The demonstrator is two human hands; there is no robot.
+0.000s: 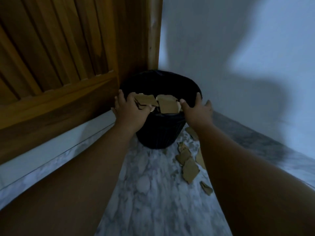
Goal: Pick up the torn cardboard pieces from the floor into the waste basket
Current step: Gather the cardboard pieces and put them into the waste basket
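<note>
A black waste basket (158, 133) stands in the corner between a wooden door and a white wall. Over its mouth my left hand (130, 108) grips a few torn brown cardboard pieces (146, 100). Another cardboard piece (167, 105) sits just right of them above the opening, with the thumb of my right hand (196, 109) at its edge. The right hand's fingers are spread over the basket's right rim. Several more torn pieces (189, 169) lie on the marble floor right of the basket, partly hidden by my right forearm.
The wooden slatted door (56, 65) and its frame fill the left side. A white wall (238, 57) closes the right. The grey-veined marble floor (153, 193) runs between my forearms, with a raised white sill (51, 160) along the door.
</note>
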